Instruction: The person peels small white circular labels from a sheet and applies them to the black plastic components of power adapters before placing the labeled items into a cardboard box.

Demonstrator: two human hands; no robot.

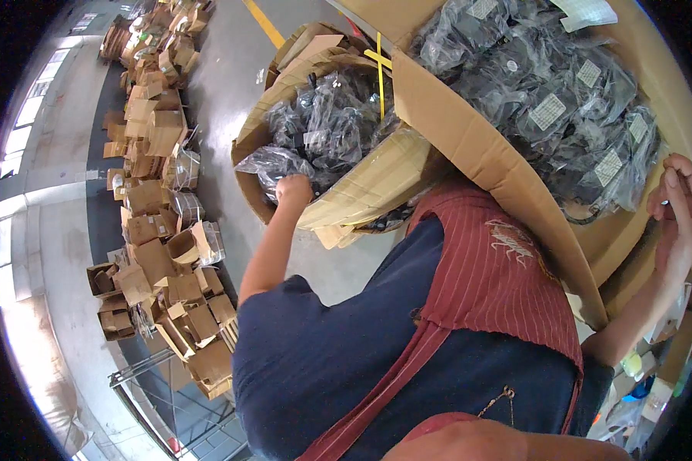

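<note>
Stacked brown cartons [165,132] line the grey floor [227,100] while the left hand [294,189] clenches a clear bag [269,163] inside the smaller carton [396,165], probably light, slippery film best held by bunched plastic; whether the right hand [678,192], beside the larger carton [484,146], grips anything I cannot tell.

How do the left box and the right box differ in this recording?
A yellow strap crosses the left box; none shows on the right box. The right box's bags show several white labels, the left box's fewer. The left box looks smaller than the right box. Both are open cardboard, holding dark items in clear bags.
</note>
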